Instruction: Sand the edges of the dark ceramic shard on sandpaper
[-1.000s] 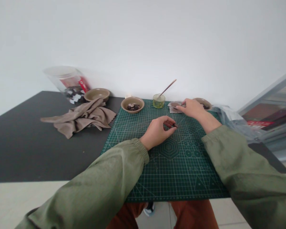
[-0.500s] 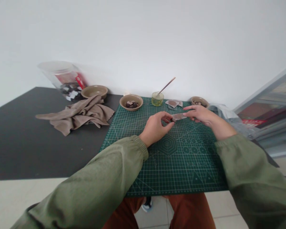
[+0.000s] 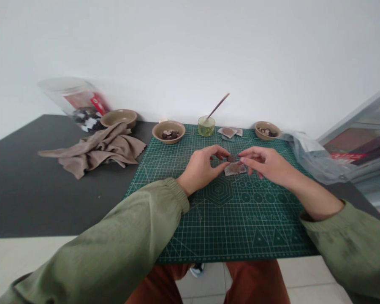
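Dark piece: small, disc-like (image 3: 230, 158), at the left fingertips, in the gap between the hands, just above the patch.
Left hand: (image 3: 202, 166) thumb and index pinched on the piece, palm turned inward, wrist low over the mat.
Right hand: (image 3: 270, 165) comes in from the right, fingers bent, thumb and index tips just right of the piece; can't tell if they grip anything.
Hands: apart, fingertips facing across a narrow gap.
Brown patch: (image 3: 235, 169) flat, pale-edged, under the fingertips; contact with the right fingers unclear.
Green mat: (image 3: 218, 228) under both hands.
Back row: bowl of dark pieces (image 3: 169, 142), yellowish cup (image 3: 206, 126) with stick (image 3: 218, 104) leaning out, spare patches (image 3: 228, 132), second bowl (image 3: 266, 137).
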`<action>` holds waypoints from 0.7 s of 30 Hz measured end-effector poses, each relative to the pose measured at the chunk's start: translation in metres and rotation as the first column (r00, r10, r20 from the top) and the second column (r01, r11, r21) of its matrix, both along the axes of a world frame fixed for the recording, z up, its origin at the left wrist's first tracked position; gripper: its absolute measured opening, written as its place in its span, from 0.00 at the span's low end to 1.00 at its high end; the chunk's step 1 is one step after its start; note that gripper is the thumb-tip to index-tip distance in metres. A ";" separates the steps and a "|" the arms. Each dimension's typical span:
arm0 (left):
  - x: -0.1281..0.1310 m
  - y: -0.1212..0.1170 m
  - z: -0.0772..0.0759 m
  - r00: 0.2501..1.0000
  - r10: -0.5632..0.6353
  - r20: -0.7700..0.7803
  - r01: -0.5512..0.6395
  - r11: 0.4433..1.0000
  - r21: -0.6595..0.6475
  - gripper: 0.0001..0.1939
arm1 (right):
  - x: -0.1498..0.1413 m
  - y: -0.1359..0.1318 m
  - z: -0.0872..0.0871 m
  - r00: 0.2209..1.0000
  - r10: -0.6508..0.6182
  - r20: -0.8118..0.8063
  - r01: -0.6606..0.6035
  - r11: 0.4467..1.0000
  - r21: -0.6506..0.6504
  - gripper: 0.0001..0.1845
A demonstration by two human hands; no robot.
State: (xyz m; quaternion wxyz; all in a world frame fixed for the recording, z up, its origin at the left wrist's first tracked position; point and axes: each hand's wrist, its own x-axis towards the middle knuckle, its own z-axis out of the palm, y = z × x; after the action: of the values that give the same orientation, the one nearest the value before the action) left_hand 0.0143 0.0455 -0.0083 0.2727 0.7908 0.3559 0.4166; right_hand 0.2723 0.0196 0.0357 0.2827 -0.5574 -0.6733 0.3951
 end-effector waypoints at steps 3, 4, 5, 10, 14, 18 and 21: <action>0.000 -0.003 0.000 0.999 -0.032 -0.014 0.032 0.999 0.029 0.09 | -0.012 0.002 -0.007 0.981 0.055 -0.188 -0.068 0.996 -0.063 0.26; 0.000 -0.003 0.001 0.999 -0.035 -0.015 0.035 0.998 0.046 0.09 | -0.014 0.004 -0.011 0.969 0.063 -0.239 -0.081 0.995 -0.064 0.27; 0.001 -0.004 0.001 0.999 -0.033 -0.015 0.034 0.997 0.064 0.08 | -0.015 0.006 -0.014 0.958 0.067 -0.280 -0.086 0.995 -0.057 0.27; 0.006 -0.004 0.003 1.000 0.000 -0.010 0.000 0.998 0.062 0.08 | -0.016 0.011 -0.030 0.925 0.104 -0.366 -0.086 0.994 0.066 0.23; 0.007 -0.003 0.001 1.000 -0.024 -0.019 0.024 0.999 0.025 0.16 | -0.008 0.013 -0.032 0.970 0.074 -0.233 -0.030 0.982 0.186 0.19; 0.001 -0.002 -0.003 0.954 -0.065 -0.291 0.103 0.988 0.116 0.28 | 0.009 0.019 -0.025 0.986 0.063 0.153 -0.128 0.875 0.468 0.09; -0.004 -0.003 -0.004 0.889 -0.094 -0.447 0.175 0.974 0.143 0.15 | 0.015 0.023 -0.026 0.909 0.133 0.396 -0.345 0.773 0.532 0.11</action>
State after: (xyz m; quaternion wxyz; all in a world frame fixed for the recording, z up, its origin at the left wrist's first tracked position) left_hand 0.0102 0.0427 -0.0120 0.1418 0.9082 0.3132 0.2385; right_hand 0.2870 0.0422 0.0093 0.2694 -0.4087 -0.8665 0.0978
